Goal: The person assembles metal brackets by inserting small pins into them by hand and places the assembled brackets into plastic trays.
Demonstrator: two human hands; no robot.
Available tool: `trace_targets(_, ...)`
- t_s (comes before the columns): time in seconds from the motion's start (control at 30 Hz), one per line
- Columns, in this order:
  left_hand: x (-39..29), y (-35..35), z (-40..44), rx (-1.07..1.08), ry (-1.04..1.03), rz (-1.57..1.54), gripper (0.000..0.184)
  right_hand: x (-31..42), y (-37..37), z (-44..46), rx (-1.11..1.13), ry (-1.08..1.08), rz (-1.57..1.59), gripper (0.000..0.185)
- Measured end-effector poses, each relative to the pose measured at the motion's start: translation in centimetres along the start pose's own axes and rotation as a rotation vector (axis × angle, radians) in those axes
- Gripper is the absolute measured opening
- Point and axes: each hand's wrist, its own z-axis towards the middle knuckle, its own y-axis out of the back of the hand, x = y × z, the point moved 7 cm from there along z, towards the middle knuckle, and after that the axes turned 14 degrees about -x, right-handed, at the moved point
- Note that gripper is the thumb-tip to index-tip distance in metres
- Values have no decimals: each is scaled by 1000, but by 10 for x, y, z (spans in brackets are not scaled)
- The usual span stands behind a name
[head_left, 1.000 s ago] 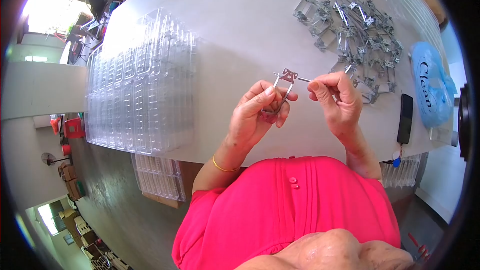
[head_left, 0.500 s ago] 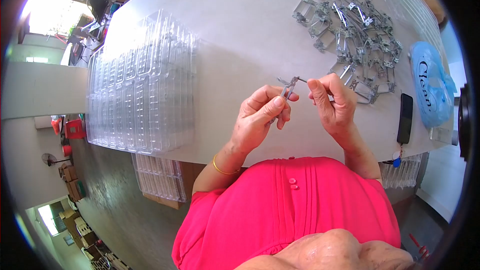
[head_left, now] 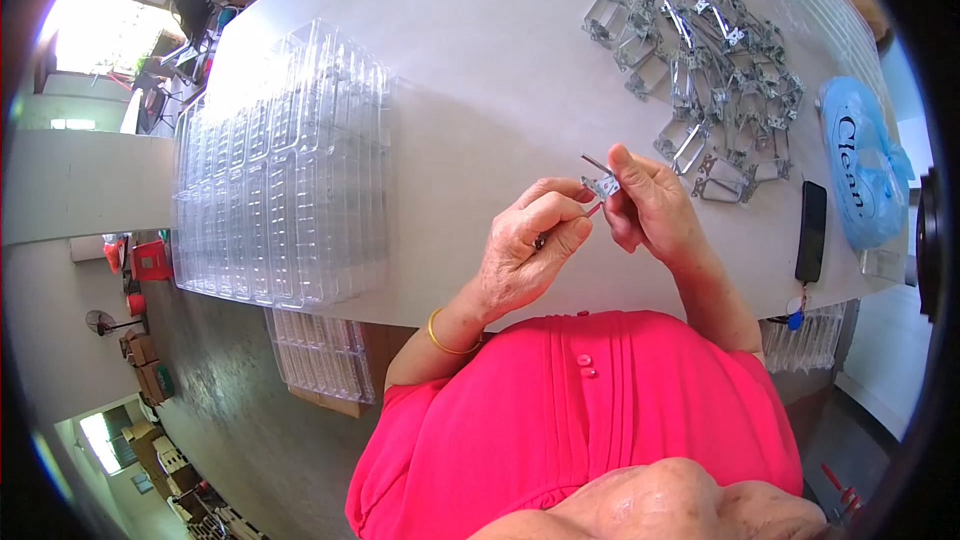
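Observation:
A small metal bracket (head_left: 603, 186) with a thin rod standing out of it is between my two hands, over the table's near part. My left hand (head_left: 530, 245) is closed round its lower end, most of which the fingers hide. The thumb and fingers of my right hand (head_left: 652, 202) pinch its upper right side. Beyond my right hand lies a tangled heap of similar grey metal brackets (head_left: 715, 70).
Stacked clear plastic trays (head_left: 285, 180) stand at the table's left. On the right are a black phone (head_left: 811, 235) with a blue tag, a blue plastic bag (head_left: 858, 165) and clear plastic sheets (head_left: 825, 10). More trays (head_left: 320, 355) sit below the table edge.
My right hand has moved left and closed on the bracket. The bracket has turned, its rod now pointing up and left. My left hand has rotated, its back facing up more.

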Motion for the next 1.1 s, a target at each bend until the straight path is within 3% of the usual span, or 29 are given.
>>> trace_targets(0.07,1,2,-1,9,9,40,5,3,1,2,-21,45,-121,53)
trace_targets(0.3,4,4,-3,39,43,72,7,0,9,4,17,40,-89,33)
trace_targets(0.37,6,1,-5,113,48,53,7,5,10,9,107,227,-94,26)
trace_targets(0.47,4,-9,-9,250,151,-77,8,9,15,11,84,159,-1,22)
trace_targets(0.6,12,-14,-14,271,293,-244,12,14,24,14,0,90,193,16)
trace_targets(0.67,29,-3,-9,32,559,-465,16,34,31,6,-199,337,226,12)
trace_targets(0.7,31,1,-7,-47,564,-500,20,39,31,1,-218,419,183,12)
trace_targets(0.8,41,6,-4,-76,602,-712,21,47,17,-18,-176,599,124,11)
trace_targets(0.87,42,4,-3,-67,613,-710,23,42,11,-23,-162,604,130,11)
trace_targets(0.97,39,2,-4,-89,605,-770,23,40,4,-29,-227,809,-161,12)
trace_targets(1.1,38,4,-5,-94,561,-712,21,40,1,-30,-277,945,-320,13)
